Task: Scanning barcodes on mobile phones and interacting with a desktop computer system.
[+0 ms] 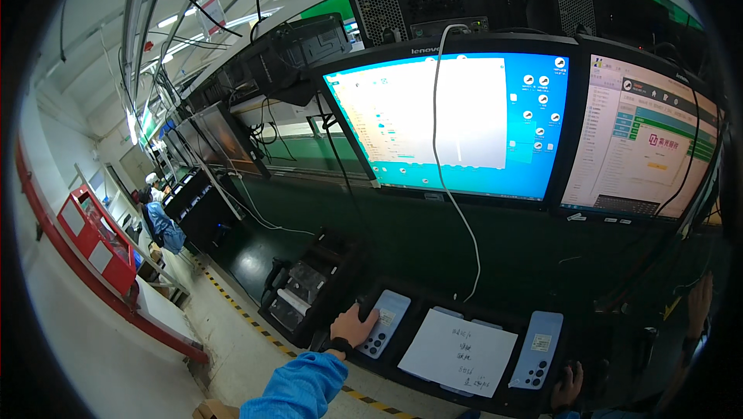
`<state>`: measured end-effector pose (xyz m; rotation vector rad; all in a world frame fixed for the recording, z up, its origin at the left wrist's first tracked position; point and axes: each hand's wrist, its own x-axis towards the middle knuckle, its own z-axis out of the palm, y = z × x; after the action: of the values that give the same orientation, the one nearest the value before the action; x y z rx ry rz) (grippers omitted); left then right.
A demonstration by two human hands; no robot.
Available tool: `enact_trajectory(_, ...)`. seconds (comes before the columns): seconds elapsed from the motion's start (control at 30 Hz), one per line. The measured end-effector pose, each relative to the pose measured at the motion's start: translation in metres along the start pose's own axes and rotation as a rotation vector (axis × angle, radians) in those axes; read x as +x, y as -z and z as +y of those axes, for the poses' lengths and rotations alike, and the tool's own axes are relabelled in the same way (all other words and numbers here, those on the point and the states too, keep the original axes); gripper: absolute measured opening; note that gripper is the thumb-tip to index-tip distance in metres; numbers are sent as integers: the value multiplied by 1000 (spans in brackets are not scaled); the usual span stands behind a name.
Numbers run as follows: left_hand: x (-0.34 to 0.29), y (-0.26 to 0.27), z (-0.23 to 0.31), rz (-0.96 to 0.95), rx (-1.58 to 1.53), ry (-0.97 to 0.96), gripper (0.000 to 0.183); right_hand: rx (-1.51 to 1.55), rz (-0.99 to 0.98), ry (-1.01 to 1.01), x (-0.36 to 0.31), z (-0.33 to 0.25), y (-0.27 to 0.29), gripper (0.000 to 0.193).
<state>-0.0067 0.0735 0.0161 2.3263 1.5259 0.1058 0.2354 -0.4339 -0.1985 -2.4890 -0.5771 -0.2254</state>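
A black tray (416, 312) spans the space in front of me. In it lie a blue-grey phone (396, 307) on the left and another phone (547, 332) on the right, both back up with camera lenses and a small label. Between them a white sheet of paper (436, 345) with handwriting covers more phones, whose edges peek out. My left hand (353, 327), in a blue sleeve with a dark wristband, grips the tray's left end, fingers by the left phone. At the right end, in shadow, my right hand (569, 388) is curled at the tray's edge.
Left of the tray stands a black bin (298, 295) holding clear-wrapped items. Two monitors (534, 129) rise behind, a white cable (457, 210) hanging before one. Another person's forearm and hand (699, 307) appear far right. A striped floor line (255, 322) runs left.
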Motion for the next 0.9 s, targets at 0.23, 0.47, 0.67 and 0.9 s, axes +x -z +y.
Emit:
enact_trajectory(0.23, 4, -7, -7, 80, -2, -32, 72, 32, -1, 23, -1, 0, 1, 44)
enact_trajectory(0.47, 6, -9, -5, 90, 7, -49, 74, 0, 18, 24, -3, 3, -4, 47)
enact_trajectory(0.67, 1, -4, -6, 71, 2, -22, 74, -7, -29, -11, 4, -6, 0, 49)
enact_trajectory(0.9, 1, -2, 0, 38, -14, -17, 74, -21, -3, 27, 0, 5, -1, 50)
